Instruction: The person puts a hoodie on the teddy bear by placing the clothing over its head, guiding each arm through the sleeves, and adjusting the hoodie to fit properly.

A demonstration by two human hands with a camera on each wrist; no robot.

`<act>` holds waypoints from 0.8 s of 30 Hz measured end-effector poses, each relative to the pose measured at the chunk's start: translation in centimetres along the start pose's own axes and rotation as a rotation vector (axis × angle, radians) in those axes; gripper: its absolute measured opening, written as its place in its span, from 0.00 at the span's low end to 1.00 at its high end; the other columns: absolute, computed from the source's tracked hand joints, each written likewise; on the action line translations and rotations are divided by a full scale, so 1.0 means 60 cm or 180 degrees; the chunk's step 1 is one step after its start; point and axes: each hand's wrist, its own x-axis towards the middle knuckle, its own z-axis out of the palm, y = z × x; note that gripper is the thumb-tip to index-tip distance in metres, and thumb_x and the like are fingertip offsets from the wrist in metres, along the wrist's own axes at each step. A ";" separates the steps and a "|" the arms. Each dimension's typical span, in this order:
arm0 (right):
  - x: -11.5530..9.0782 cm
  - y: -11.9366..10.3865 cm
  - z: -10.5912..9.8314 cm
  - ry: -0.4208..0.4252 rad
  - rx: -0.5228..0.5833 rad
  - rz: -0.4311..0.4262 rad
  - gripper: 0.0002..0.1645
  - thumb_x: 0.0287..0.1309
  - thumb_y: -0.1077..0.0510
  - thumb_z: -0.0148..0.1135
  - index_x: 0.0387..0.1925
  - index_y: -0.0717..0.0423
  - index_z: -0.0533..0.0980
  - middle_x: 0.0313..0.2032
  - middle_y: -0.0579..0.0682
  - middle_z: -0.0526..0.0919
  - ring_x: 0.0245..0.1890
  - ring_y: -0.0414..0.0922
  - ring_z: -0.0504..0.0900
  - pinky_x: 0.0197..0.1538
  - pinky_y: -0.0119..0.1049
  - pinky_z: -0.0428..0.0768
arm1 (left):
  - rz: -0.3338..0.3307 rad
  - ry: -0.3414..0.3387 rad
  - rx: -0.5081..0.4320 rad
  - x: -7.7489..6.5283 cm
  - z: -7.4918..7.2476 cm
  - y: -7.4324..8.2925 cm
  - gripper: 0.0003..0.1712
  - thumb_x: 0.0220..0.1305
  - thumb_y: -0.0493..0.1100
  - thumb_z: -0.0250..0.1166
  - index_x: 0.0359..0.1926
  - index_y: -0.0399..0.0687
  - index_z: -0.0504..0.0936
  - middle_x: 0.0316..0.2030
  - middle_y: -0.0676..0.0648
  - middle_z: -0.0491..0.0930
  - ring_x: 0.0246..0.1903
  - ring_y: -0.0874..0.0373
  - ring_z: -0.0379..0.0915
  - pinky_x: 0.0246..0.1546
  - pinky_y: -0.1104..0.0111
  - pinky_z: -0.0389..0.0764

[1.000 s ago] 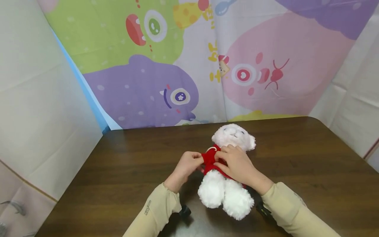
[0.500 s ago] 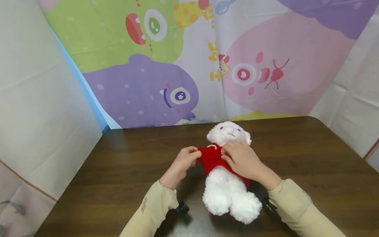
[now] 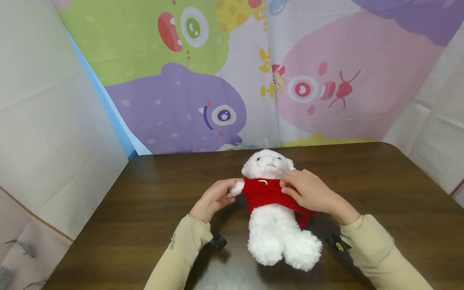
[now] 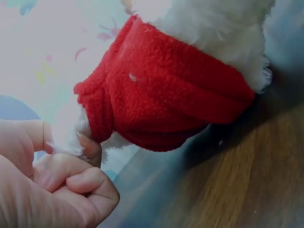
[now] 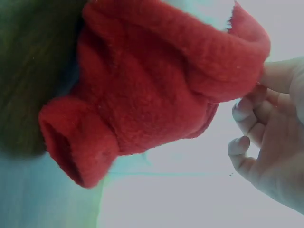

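Note:
A white teddy bear (image 3: 270, 237) lies on its back on the table, head away from me. It wears a red fleece top (image 3: 270, 193) with a small white curved mark near the neck. My left hand (image 3: 216, 197) pinches the bear's paw (image 4: 69, 137), which pokes out of one sleeve (image 4: 97, 114). On the other side, my right hand (image 3: 309, 191) pinches the edge of the top near the neck. In the right wrist view the other sleeve (image 5: 78, 140) hangs with a hollow opening, no paw showing in it.
The brown wooden table (image 3: 163, 209) runs up to a cartoon-print cloth (image 3: 174, 108) at the back. Pale fabric panels (image 3: 54, 100) stand along both sides. Dark wrist straps (image 3: 218, 242) show under the sleeves.
My left hand has gone from pinching the red sleeve to holding the white paw that now shows there. My right hand has shifted right along the top, and the bear's head has moved left.

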 end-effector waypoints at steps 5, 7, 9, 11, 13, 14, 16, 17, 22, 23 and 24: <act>0.001 -0.004 0.015 -0.0085 0.0287 -0.0086 0.08 0.52 0.59 0.62 0.27 0.47 0.70 0.24 0.37 0.69 0.25 0.34 0.66 0.36 0.34 0.70 | -0.0017 -0.0023 0.0067 0.004 -0.002 -0.005 0.17 0.54 0.34 0.43 0.42 0.42 0.73 0.19 0.55 0.69 0.12 0.64 0.53 0.18 0.76 0.61; 0.003 -0.009 0.023 -0.0090 0.0380 -0.0118 0.08 0.52 0.59 0.62 0.26 0.47 0.70 0.24 0.37 0.68 0.26 0.34 0.66 0.35 0.33 0.71 | 0.0035 -0.0022 0.0209 0.003 0.001 -0.004 0.15 0.53 0.34 0.41 0.39 0.45 0.71 0.19 0.54 0.67 0.11 0.63 0.51 0.17 0.75 0.59; 0.006 -0.015 0.029 -0.0058 0.0452 -0.0129 0.08 0.52 0.59 0.62 0.27 0.47 0.70 0.24 0.37 0.69 0.26 0.34 0.66 0.35 0.32 0.71 | 0.0141 0.0058 0.0489 0.001 0.006 0.000 0.11 0.54 0.38 0.43 0.38 0.47 0.70 0.21 0.54 0.67 0.12 0.63 0.51 0.18 0.74 0.60; 0.008 -0.021 0.036 -0.0007 0.0486 -0.0100 0.08 0.52 0.58 0.62 0.27 0.47 0.70 0.25 0.37 0.70 0.27 0.34 0.67 0.36 0.32 0.72 | 0.0258 0.0111 0.0895 -0.002 0.013 0.004 0.10 0.60 0.45 0.46 0.38 0.47 0.69 0.22 0.53 0.66 0.14 0.61 0.54 0.20 0.73 0.62; 0.010 -0.026 0.042 0.0008 0.0511 -0.0065 0.07 0.53 0.57 0.62 0.28 0.47 0.71 0.26 0.37 0.72 0.29 0.34 0.68 0.38 0.32 0.73 | 0.0345 0.0157 0.1285 -0.004 0.020 0.005 0.15 0.62 0.52 0.50 0.38 0.45 0.70 0.24 0.52 0.68 0.19 0.59 0.59 0.23 0.72 0.66; 0.010 -0.029 0.044 0.0013 0.0530 -0.0034 0.06 0.53 0.56 0.62 0.29 0.47 0.71 0.27 0.38 0.72 0.29 0.34 0.68 0.38 0.32 0.73 | 0.0377 0.0148 0.1443 -0.005 0.022 0.005 0.17 0.62 0.54 0.51 0.39 0.44 0.71 0.26 0.51 0.70 0.21 0.58 0.62 0.26 0.71 0.68; 0.010 -0.032 0.046 -0.0001 0.0601 0.0023 0.06 0.52 0.55 0.63 0.30 0.47 0.72 0.27 0.37 0.73 0.30 0.34 0.69 0.39 0.32 0.73 | 0.0416 0.0094 0.1655 -0.006 0.023 0.002 0.19 0.63 0.55 0.54 0.41 0.43 0.74 0.30 0.51 0.73 0.28 0.56 0.67 0.31 0.68 0.71; 0.010 -0.033 0.046 -0.0029 0.0635 0.0036 0.07 0.52 0.54 0.63 0.31 0.47 0.73 0.28 0.37 0.73 0.30 0.34 0.69 0.38 0.31 0.73 | 0.0424 0.0078 0.1709 -0.006 0.023 0.001 0.18 0.62 0.53 0.55 0.43 0.43 0.76 0.33 0.50 0.76 0.32 0.55 0.68 0.34 0.66 0.72; 0.007 -0.035 0.036 -0.0241 0.0711 0.0072 0.14 0.47 0.48 0.66 0.36 0.45 0.76 0.30 0.37 0.72 0.30 0.34 0.68 0.37 0.30 0.72 | 0.0374 0.0055 0.1728 -0.009 0.015 0.001 0.17 0.63 0.48 0.54 0.46 0.44 0.79 0.42 0.48 0.79 0.40 0.56 0.70 0.40 0.62 0.73; 0.007 -0.035 0.034 -0.0276 0.0698 0.0090 0.15 0.46 0.47 0.67 0.36 0.45 0.76 0.31 0.37 0.72 0.30 0.34 0.68 0.37 0.30 0.72 | 0.0368 0.0056 0.1734 -0.009 0.014 0.002 0.17 0.63 0.48 0.54 0.46 0.44 0.79 0.42 0.48 0.79 0.40 0.56 0.70 0.39 0.63 0.73; 0.006 -0.034 0.031 -0.0300 0.0680 0.0133 0.17 0.45 0.46 0.67 0.37 0.45 0.75 0.31 0.37 0.73 0.30 0.34 0.68 0.37 0.30 0.72 | 0.0357 0.0067 0.1727 -0.009 0.013 0.003 0.16 0.63 0.48 0.54 0.45 0.45 0.79 0.40 0.49 0.79 0.39 0.56 0.69 0.37 0.64 0.73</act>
